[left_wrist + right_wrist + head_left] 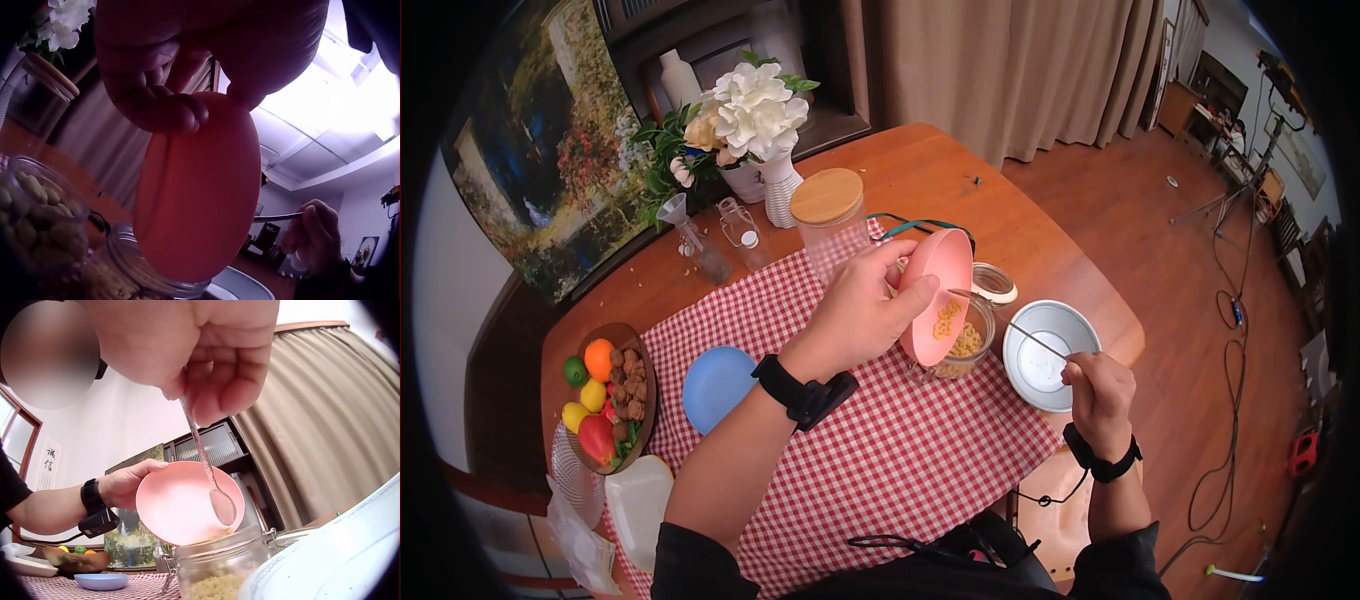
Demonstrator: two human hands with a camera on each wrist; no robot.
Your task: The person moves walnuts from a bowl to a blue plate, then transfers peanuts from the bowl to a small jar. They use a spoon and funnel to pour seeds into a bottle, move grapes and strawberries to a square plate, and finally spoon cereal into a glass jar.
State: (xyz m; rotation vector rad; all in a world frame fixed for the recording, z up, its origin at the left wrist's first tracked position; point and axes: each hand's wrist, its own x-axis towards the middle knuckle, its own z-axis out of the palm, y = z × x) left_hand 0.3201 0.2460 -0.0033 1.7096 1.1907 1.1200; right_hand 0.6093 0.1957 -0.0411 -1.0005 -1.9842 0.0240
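Note:
My left hand [855, 308] grips a pink bowl [924, 262] by its rim, thumb on one side and fingers on the other. The bowl tilts steeply over a glass clip-top jar [206, 552], with some macaroni [946, 318] low inside it. More macaroni [215, 587] lies in the jar, whose lid [995, 283] is swung back. A metal spoon [223, 507] is pinched by its handle in my right hand [1100, 395]. In the right wrist view the spoon's head points down and overlaps the bowl's inside.
A white basin [1068, 315] stands right of the jar. A jar of peanuts [44, 219] shows in the left wrist view. On the checked cloth [850, 470] lies a blue plate [718, 388]. Farther off are a wooden-lidded jar [827, 197], glass bottles, flowers and a fruit bowl [647, 405].

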